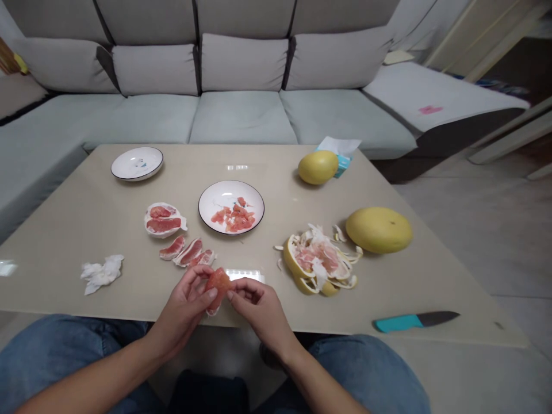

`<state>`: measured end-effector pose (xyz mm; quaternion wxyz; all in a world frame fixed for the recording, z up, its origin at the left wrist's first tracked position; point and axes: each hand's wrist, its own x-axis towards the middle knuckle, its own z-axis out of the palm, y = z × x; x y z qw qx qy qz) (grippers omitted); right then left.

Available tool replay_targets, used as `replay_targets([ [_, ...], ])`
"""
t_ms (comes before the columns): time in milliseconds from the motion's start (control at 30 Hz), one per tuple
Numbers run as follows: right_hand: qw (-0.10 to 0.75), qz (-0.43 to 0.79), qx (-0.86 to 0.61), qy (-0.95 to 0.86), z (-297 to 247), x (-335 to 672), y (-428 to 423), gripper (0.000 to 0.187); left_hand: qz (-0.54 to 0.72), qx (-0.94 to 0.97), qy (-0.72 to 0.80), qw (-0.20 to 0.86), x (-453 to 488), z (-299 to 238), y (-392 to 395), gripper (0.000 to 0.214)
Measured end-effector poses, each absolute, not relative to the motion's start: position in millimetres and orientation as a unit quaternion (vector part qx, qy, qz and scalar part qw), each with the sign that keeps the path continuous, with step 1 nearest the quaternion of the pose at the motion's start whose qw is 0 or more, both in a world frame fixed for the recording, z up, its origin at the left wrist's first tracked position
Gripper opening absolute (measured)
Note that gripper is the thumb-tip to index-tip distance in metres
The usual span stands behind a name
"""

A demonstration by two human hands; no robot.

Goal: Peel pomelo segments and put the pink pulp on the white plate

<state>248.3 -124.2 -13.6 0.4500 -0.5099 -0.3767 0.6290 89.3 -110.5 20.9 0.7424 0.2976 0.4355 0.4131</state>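
Observation:
Near the front edge of the table, my left hand (188,301) is closed around a pinkish-red pomelo segment (219,280), thumb in front and fingers behind. At the segment's right edge my right hand (257,305) pinches with thumb and forefinger; any membrane between those fingertips is too small to make out. Just beyond my left hand lie several loose pomelo segments (188,252) with whitish membrane. Farther back sits a partly divided peeled pomelo (163,221). A white dark-rimmed plate (211,201) holds small pieces of red pulp (237,219).
Pomelo peel (297,276) with scraps lies to the right. Two whole yellow pomelos (379,230) stand farther right and back, one before a tissue pack (344,164). A turquoise-handled knife (401,323) rests near the front edge. Left are crumpled tissue (103,273) and another plate (125,161).

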Motion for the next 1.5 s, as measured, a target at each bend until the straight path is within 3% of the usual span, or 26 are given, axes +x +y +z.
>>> replay_targets([
  [233, 0.437, 0.629, -0.51, -0.391, -14.7, 250.2, -124.9, 0.021, 0.41, 0.227, 0.418, 0.778, 87.5, 18.1, -106.7, 0.035],
  [533, 0.441, 0.633, -0.508, -0.382, -10.7, 249.8, -124.3, 0.026, 0.411, 0.236, 0.414, 0.777, 86.5, 16.5, -107.8, 0.03],
  [1033, 0.435, 0.641, -0.491, -0.399, -7.2, 256.1, -122.7, 0.018, 0.409, 0.184, 0.379, 0.81, 85.8, 17.5, -102.2, 0.025],
  [1133, 0.456, 0.548, -0.545, -0.442, -2.5, 274.2, -117.6, 0.017, 0.401, 0.138, 0.387, 0.819, 83.4, 18.8, -98.7, 0.023],
  [1233, 0.49, 0.35, -0.625, -0.497, 0.9, 300.2, -110.4, 0.019, 0.386, 0.102, 0.411, 0.82, 79.4, 18.5, -96.1, 0.02],
  [1400, 0.438, 0.064, -0.673, -0.592, -3.1, 333.5, -99.0, 0.016, 0.372, 0.096, 0.41, 0.827, 73.7, 15.4, -96.3, 0.014],
  [1500, 0.398, -0.036, -0.653, -0.643, -8.4, 340.2, -94.6, 0.017, 0.35, 0.117, 0.408, 0.835, 72.9, 14.6, -96.8, 0.018],
])
